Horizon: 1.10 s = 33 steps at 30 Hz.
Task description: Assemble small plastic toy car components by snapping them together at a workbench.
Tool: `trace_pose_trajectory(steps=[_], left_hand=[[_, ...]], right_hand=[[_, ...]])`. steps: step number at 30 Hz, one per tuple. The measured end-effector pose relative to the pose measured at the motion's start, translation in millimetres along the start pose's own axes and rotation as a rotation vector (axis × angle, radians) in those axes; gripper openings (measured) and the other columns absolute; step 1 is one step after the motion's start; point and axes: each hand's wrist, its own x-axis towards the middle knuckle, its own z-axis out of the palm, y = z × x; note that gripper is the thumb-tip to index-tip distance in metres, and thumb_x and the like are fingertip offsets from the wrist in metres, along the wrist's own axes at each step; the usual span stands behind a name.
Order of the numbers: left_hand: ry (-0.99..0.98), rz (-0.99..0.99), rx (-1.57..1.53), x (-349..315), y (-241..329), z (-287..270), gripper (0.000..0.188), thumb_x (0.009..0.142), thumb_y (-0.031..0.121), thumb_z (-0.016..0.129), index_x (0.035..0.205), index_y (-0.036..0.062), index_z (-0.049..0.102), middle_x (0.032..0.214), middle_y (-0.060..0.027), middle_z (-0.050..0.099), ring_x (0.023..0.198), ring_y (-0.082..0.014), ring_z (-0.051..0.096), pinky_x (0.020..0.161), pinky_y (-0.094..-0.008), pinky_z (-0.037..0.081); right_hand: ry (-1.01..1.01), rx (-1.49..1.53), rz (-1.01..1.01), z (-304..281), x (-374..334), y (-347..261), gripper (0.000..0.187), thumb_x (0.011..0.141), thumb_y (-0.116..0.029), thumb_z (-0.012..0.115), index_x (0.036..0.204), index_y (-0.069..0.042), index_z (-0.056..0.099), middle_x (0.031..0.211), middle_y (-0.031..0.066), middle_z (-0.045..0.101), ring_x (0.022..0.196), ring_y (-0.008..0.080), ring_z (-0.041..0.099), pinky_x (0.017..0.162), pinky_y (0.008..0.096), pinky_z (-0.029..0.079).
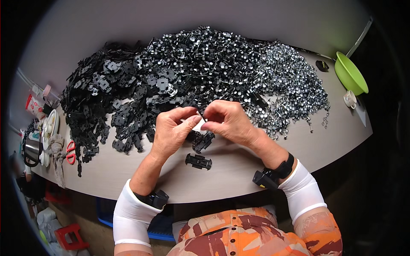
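My left hand (pixel 171 130) and my right hand (pixel 232 123) meet over the middle of the table, thumbs and fingertips pinched close together. Whatever they hold is too small and covered to make out; a pale patch shows between them. Just below my fingers lies a black plastic toy-car chassis (pixel 204 142), and a second black chassis (pixel 198 161) rests nearer the front edge. Beyond my left hand spreads a heap of black chassis pieces (pixel 100 81). Behind my right hand rises a pile of small black-and-silver wheels on axles (pixel 205 59).
Shinier silver wheel pieces (pixel 290 77) cover the right side of the table (pixel 239 179). Far right stand a green bowl (pixel 351 73) and a white roll-like item (pixel 349 100). Red-handled scissors (pixel 71 152), a grey cloth (pixel 57 158) and a metal pot (pixel 32 150) sit left.
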Motion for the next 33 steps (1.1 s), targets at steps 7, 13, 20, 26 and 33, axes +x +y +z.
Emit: trace_pose_trajectory(steps=[7,13,20,26,33], left_hand=[[-0.063,-0.194,-0.522,-1.8,-5.5,8.9,0.023,0.098,0.012,0.048,0.112,-0.0020,0.060,0.084,-0.0065,0.063,0.058,-0.0063,0.054,0.045,-0.0171,0.040],[-0.097,-0.319,-0.396,-0.1,1.8,7.5,0.017,0.091,0.005,0.052,0.107,0.0010,0.055,0.077,-0.0034,0.059,0.045,-0.0045,0.049,0.036,-0.0171,0.031],[-0.180,-0.354,-0.595,0.0,-6.6,3.0,0.016,0.091,0.005,0.055,0.105,-0.0016,0.057,0.076,-0.0092,0.063,0.045,-0.0090,0.052,0.033,-0.0179,0.031],[-0.143,-0.437,-0.576,1.5,-5.5,1.7,0.012,0.087,0.002,0.057,0.097,-0.0049,0.060,0.073,-0.0091,0.063,0.042,-0.0091,0.052,0.031,-0.0195,0.031],[-0.150,-0.465,-0.535,1.7,-7.8,0.3,0.013,0.087,0.001,0.058,0.098,-0.0053,0.062,0.072,-0.0085,0.063,0.041,-0.0074,0.049,0.034,-0.0184,0.032]], right_hand=[[0.017,-0.193,-0.129,-34.7,10.7,-0.3,0.014,0.074,0.000,0.070,0.088,-0.002,0.070,0.080,0.0059,0.063,0.074,0.0143,0.063,0.062,0.0256,0.051],[-0.274,-0.802,0.263,-58.9,0.8,-11.5,0.004,0.068,-0.009,0.071,0.072,-0.009,0.071,0.073,0.0107,0.068,0.073,0.0277,0.067,0.067,0.0381,0.052],[-0.312,-0.929,0.138,-44.3,-2.4,-0.4,0.007,0.066,-0.010,0.069,0.066,-0.004,0.065,0.071,0.0123,0.065,0.071,0.0302,0.065,0.062,0.0396,0.050],[-0.048,-0.306,-0.132,-32.8,-1.8,-3.2,0.004,0.070,0.004,0.063,0.069,0.002,0.060,0.082,0.0123,0.060,0.072,0.0275,0.062,0.065,0.0377,0.051],[-0.025,-0.337,-0.260,-3.6,1.6,-9.8,0.076,0.064,0.010,0.065,0.135,-0.005,0.043,0.088,0.0098,0.064,0.087,0.0266,0.059,0.080,0.0372,0.052]])
